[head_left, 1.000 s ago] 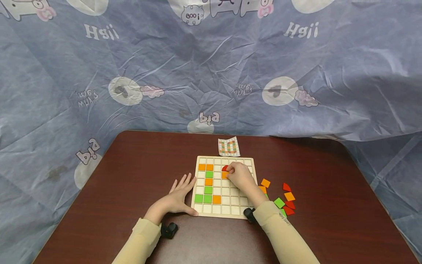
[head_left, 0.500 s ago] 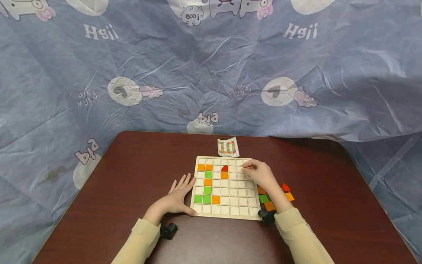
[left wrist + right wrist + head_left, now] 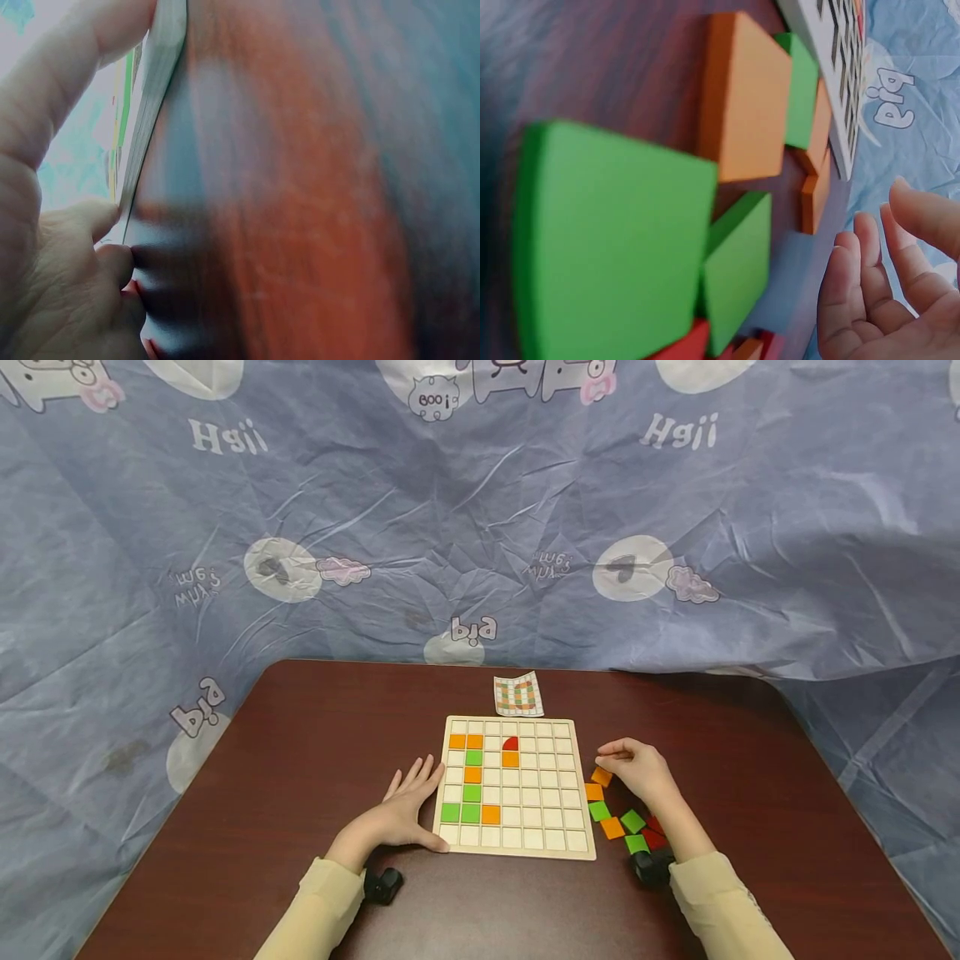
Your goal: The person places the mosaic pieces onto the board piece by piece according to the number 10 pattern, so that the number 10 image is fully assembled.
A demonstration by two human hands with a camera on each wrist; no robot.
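A pale wooden grid board (image 3: 532, 795) lies on the table with orange and green square tiles in its left columns. A red quarter-round tile (image 3: 511, 744) sits in a cell above an orange tile (image 3: 511, 759). Straight, spread fingers of my left hand (image 3: 401, 814) touch the board's left edge, its thumb at the near left corner. To the right of the board, my right hand (image 3: 641, 772) hovers by a loose orange tile (image 3: 602, 777). In the right wrist view, its thumb and bent fingers (image 3: 845, 281) stand apart with nothing between them.
Loose green tiles (image 3: 633, 821), orange tiles (image 3: 612, 827) and red tiles (image 3: 655, 835) lie right of the board, some partly hidden under my right wrist. Behind the board lies a patterned card (image 3: 518, 696). A printed blue cloth (image 3: 450, 527) hangs beyond the dark table (image 3: 352, 710).
My right hand has let go of the red quarter-round tile on the board and moved right to the loose tiles. My left hand stays at the board's edge.
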